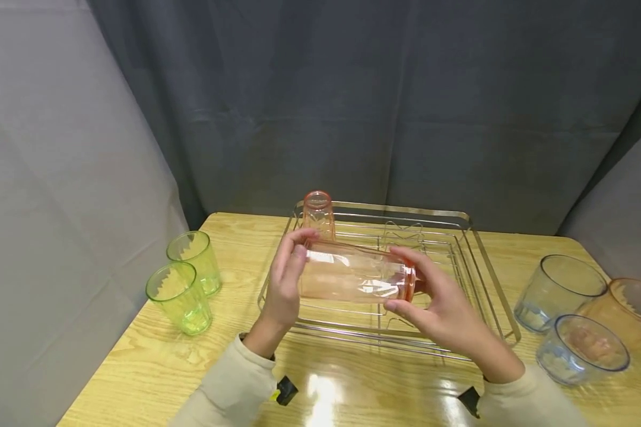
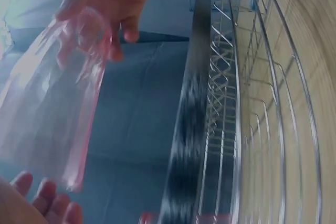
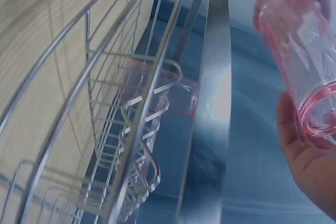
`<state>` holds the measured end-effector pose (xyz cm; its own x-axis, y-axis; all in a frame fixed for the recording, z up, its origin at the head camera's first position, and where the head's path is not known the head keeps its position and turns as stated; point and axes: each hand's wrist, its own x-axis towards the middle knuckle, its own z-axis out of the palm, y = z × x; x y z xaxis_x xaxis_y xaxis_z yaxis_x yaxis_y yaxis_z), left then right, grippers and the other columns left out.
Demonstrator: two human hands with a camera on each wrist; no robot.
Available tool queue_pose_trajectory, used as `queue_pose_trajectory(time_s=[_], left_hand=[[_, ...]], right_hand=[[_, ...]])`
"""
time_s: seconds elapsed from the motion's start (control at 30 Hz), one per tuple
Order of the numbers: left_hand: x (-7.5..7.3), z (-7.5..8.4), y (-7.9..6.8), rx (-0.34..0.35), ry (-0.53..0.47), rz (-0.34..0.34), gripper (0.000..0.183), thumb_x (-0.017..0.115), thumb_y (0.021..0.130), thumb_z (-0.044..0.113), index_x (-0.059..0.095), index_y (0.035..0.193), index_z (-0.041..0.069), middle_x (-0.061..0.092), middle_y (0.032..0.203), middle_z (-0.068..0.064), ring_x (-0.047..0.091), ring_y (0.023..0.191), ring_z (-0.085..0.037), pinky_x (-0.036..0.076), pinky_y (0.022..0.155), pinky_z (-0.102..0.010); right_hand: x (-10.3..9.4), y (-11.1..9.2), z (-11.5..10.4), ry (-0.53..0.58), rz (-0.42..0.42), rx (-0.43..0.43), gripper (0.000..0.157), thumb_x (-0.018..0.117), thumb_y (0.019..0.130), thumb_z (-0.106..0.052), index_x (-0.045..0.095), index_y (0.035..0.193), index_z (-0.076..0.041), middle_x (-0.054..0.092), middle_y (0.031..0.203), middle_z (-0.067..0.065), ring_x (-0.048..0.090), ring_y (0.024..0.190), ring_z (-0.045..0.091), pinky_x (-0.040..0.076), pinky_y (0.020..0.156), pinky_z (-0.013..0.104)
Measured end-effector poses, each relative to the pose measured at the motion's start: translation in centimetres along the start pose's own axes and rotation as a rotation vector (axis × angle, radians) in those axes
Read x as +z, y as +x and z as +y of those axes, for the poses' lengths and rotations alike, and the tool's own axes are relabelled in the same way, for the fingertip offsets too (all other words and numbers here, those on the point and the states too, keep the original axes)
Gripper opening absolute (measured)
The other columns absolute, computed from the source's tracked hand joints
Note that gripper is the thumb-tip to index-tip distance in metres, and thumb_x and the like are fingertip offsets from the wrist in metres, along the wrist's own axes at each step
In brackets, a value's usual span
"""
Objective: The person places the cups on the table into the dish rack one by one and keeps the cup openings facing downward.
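Note:
A pinkish-orange clear drinking glass lies sideways in the air over the wire rack, held between both hands. My left hand grips its wide mouth end, thumb and fingers around the rim. My right hand holds the thick-ringed base end between thumb and fingers. In the right wrist view the glass shows its red base ring right by the right hand. At the rack's back left corner another orange glass stands upside down, partly hidden behind the left fingers.
Two green glasses stand upright on the wooden table at the left. To the right are a tall clear bluish glass, a short blue glass and an orange glass. A dark curtain hangs behind the table.

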<state>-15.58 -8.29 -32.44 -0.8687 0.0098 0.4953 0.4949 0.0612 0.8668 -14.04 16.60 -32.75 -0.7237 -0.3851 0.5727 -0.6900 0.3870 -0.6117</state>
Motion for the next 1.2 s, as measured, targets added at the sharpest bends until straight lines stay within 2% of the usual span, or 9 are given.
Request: queue_pose_trajectory(time_s=[0.1, 0.2, 0.4, 0.57, 0.7, 0.8, 0.9, 1.0, 1.2], left_hand=[[-1.6, -0.6, -0.1, -0.107, 0.053, 0.081, 0.043, 0.027, 0.105, 0.022, 0.051, 0.127, -0.006, 0.055, 0.129, -0.022, 0.049, 0.123, -0.033, 0.039, 0.099, -0.042], [-2.9, -1.3, -0.2, -0.238, 0.122, 0.153, 0.036, 0.033, 0.106, 0.021, 0.052, 0.126, -0.002, 0.055, 0.129, -0.019, 0.049, 0.120, -0.030, 0.039, 0.099, -0.041], [-4.0, -3.4, -0.2, -0.418, 0.329, 0.105, 0.036, 0.050, 0.102, 0.026, 0.050, 0.132, 0.007, 0.052, 0.133, -0.014, 0.048, 0.121, -0.028, 0.043, 0.094, -0.042], [-4.5, -5.7, 0.0, -0.446, 0.493, 0.083, 0.043, 0.051, 0.100, 0.031, 0.047, 0.134, 0.006, 0.051, 0.133, -0.013, 0.048, 0.118, -0.031, 0.044, 0.091, -0.045], [-5.0, -7.4, 0.1, -0.479, 0.500, 0.087, 0.042, 0.041, 0.105, 0.031, 0.045, 0.138, 0.004, 0.053, 0.133, -0.015, 0.053, 0.118, -0.033, 0.046, 0.095, -0.047], [-5.6, -8.2, 0.1, -0.506, 0.482, 0.101, 0.043, 0.032, 0.108, 0.030, 0.045, 0.139, 0.003, 0.058, 0.129, -0.017, 0.059, 0.107, -0.032, 0.050, 0.087, -0.043], [-5.9, -8.5, 0.1, -0.527, 0.481, 0.078, 0.045, 0.028, 0.109, 0.030, 0.046, 0.139, 0.003, 0.061, 0.117, -0.019, 0.058, 0.079, -0.024, 0.048, 0.068, -0.032], [-5.9, -8.7, 0.1, -0.539, 0.480, 0.019, 0.045, 0.029, 0.109, 0.030, 0.047, 0.138, 0.000, 0.062, 0.104, -0.018, 0.046, 0.062, -0.015, 0.040, 0.055, -0.024], [-5.7, -8.9, 0.1, -0.530, 0.491, 0.005, 0.044, 0.033, 0.108, 0.025, 0.050, 0.136, -0.004, 0.064, 0.097, -0.019, 0.048, 0.062, -0.012, 0.040, 0.053, -0.022]], right_hand=[[-0.3, 0.0, 0.0, -0.038, 0.021, -0.002, 0.076, 0.082, 0.072, 0.007, 0.048, 0.140, -0.001, 0.065, 0.125, 0.016, 0.062, 0.092, -0.003, 0.055, 0.076, 0.016], [-0.9, -0.1, -0.1, -0.078, 0.041, 0.010, 0.078, 0.083, 0.071, 0.007, 0.049, 0.141, -0.004, 0.064, 0.125, 0.014, 0.061, 0.093, -0.005, 0.054, 0.077, 0.013], [-2.3, -0.4, 0.0, -0.127, 0.073, 0.006, 0.082, 0.083, 0.069, 0.007, 0.049, 0.142, -0.007, 0.063, 0.124, 0.011, 0.062, 0.095, -0.007, 0.052, 0.080, 0.009], [-3.1, -0.6, 0.2, -0.153, 0.085, 0.005, 0.082, 0.084, 0.068, 0.006, 0.051, 0.141, -0.009, 0.062, 0.126, -0.004, 0.062, 0.094, -0.007, 0.051, 0.078, 0.010], [-3.8, -0.6, 0.3, -0.166, 0.102, -0.002, 0.084, 0.084, 0.067, 0.008, 0.051, 0.142, -0.010, 0.058, 0.126, -0.017, 0.061, 0.094, -0.009, 0.050, 0.077, 0.009], [-4.2, -0.4, 0.4, -0.168, 0.106, -0.021, 0.085, 0.084, 0.066, 0.009, 0.051, 0.142, -0.008, 0.058, 0.125, -0.020, 0.060, 0.093, -0.008, 0.049, 0.077, 0.009], [-4.5, -0.1, 0.3, -0.175, 0.101, -0.032, 0.086, 0.085, 0.065, 0.010, 0.051, 0.142, -0.008, 0.057, 0.126, -0.020, 0.059, 0.091, -0.007, 0.049, 0.076, 0.009], [-4.7, 0.1, 0.1, -0.186, 0.092, -0.035, 0.087, 0.085, 0.064, 0.009, 0.051, 0.142, -0.010, 0.057, 0.128, -0.017, 0.060, 0.091, -0.007, 0.049, 0.074, 0.010], [-5.0, 1.1, -0.2, -0.257, 0.066, -0.081, 0.087, 0.088, 0.061, 0.004, 0.053, 0.140, -0.007, 0.062, 0.124, 0.003, 0.055, 0.083, -0.005, 0.049, 0.072, 0.009]])
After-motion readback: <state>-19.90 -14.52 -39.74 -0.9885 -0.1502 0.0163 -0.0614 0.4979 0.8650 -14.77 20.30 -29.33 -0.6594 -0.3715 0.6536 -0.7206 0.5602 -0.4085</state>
